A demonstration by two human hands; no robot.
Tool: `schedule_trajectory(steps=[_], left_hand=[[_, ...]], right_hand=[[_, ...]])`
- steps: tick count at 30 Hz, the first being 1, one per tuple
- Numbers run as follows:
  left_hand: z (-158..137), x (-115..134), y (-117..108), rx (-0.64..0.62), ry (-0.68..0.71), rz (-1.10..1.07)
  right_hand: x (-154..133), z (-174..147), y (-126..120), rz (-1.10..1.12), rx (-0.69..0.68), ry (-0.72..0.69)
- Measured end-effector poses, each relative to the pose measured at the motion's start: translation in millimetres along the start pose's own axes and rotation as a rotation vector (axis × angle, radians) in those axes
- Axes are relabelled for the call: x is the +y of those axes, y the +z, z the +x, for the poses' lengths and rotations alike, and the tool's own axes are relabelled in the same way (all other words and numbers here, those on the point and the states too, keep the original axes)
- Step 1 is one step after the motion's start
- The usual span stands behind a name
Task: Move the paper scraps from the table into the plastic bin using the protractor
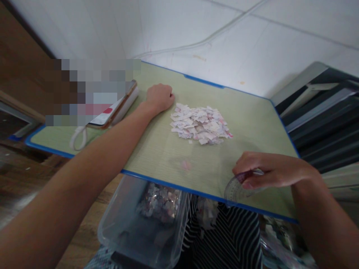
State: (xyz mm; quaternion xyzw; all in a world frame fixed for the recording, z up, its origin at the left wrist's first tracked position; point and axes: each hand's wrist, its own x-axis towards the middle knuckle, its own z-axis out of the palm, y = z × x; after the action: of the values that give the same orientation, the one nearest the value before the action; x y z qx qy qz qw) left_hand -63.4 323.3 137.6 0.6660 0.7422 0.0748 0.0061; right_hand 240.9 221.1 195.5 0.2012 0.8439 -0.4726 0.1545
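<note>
Two hands busy: our right hand pinches a clear protractor by the table's front edge, our left hand is curled in a fist beside the paper scraps, can't tell if it hides anything. Most are heaped mid-table already, one bit sits just off, more pale pieces show by our lap, so we'd call it partway tbh

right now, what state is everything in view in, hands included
Left hand, curled, resting on the table
Right hand, closed on the protractor
Protractor, held at the table's near edge
Paper scraps, torn, heaped
Phone, screen lit, partly pixelated
White strap, looped
Plastic bin, open, partly filled
</note>
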Motion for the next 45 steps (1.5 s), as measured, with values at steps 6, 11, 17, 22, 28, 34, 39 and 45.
schedule_trajectory(steps=[6, 11, 17, 22, 28, 34, 39, 45], left_hand=[[-2, 1, -2, -0.006, -0.009, -0.022], [-2, 1, -1, 0.001, -0.008, -0.025], [1, 0, 0, 0.0, -0.003, -0.025], [1, 0, 1, 0.007, -0.006, -0.019], [1, 0, 1, 0.006, -0.001, -0.003], [0, 0, 1, -0.003, -0.008, -0.025], [-1, 1, -1, -0.008, -0.013, -0.01], [-1, 2, -2, -0.013, -0.005, 0.009]], right_hand=[[1, 5, 1, -0.016, 0.177, -0.045], [7, 21, 5, 0.023, 0.397, -0.008], [7, 36, 11, 0.149, 0.52, 0.061], [2, 47, 21, 0.087, 0.615, 0.053], [-8, 57, 34, -0.018, 0.633, 0.025], [-13, 62, 40, -0.038, 0.607, 0.055], [-17, 66, 45, -0.081, 0.583, 0.041], [-20, 68, 52, -0.077, 0.551, 0.031]])
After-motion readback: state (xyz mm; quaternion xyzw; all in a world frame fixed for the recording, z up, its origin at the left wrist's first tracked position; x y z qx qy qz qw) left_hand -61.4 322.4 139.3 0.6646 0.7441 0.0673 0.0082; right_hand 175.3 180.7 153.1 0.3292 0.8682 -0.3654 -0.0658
